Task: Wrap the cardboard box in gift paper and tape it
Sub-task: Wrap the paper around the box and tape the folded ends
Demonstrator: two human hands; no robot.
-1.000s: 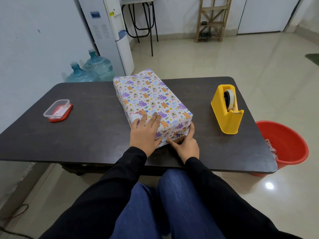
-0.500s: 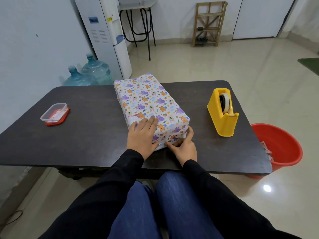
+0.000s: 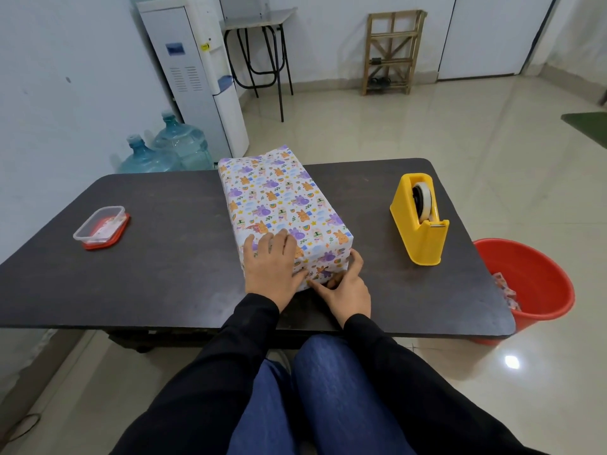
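The wrapped box point(image 3: 282, 205) lies lengthwise on the middle of the dark table point(image 3: 164, 257), with one short end toward the person and the other reaching the far edge. It is fully covered in gift paper point(image 3: 262, 192) printed with small animals. The left hand point(image 3: 272, 267) lies flat on top of the box at its near left corner, fingers straight and close together, palm pressing down over the top edge. The right hand point(image 3: 345, 287) is against the near end face, low by the tabletop. Its thumb stands up along the right corner of the box, its forefinger stretches left along the bottom edge, and the other fingers are bent toward the folded paper. Whether they pinch the paper or only press it cannot be told from here.

Well to the right of the box stands one yellow tape dispenser point(image 3: 420, 221) with one roll of tape point(image 3: 423, 200) in it. Far to the left sits one clear plastic tub point(image 3: 100, 226) on a red lid. On the floor past the table's right end is one red bucket point(image 3: 532, 284) with some paper scraps point(image 3: 507, 290) inside. Behind the table stand two blue water bottles point(image 3: 184, 142), one white water dispenser point(image 3: 193, 70), one stand on black legs point(image 3: 259, 47) and one wooden rack point(image 3: 392, 50).
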